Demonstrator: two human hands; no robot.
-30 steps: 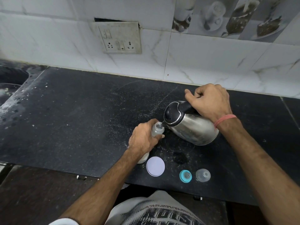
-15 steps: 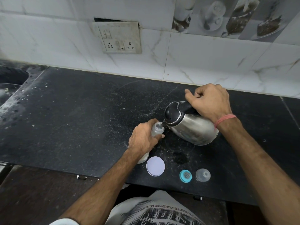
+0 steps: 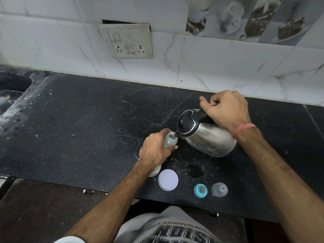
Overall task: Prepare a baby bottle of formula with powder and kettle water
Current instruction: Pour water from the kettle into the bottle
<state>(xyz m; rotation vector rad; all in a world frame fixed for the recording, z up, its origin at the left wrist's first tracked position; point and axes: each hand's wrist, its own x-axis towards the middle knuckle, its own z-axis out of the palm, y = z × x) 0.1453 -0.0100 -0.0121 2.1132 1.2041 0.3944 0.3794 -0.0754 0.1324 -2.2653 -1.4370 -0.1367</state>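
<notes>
Bottle (image 3: 170, 140), gripped by the left hand (image 3: 156, 151), is being filled from the kettle (image 3: 205, 135) gripped by the right hand (image 3: 228, 109); teat ring (image 3: 200, 190) at five o'clock remains unfitted.

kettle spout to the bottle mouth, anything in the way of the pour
Nothing visible. The kettle is tilted with its spout right at the open mouth of the bottle. The left hand grips the bottle lower down, clear of the opening.

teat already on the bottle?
No: the bottle mouth is open under the kettle spout, and the teat lies on the counter.
</notes>
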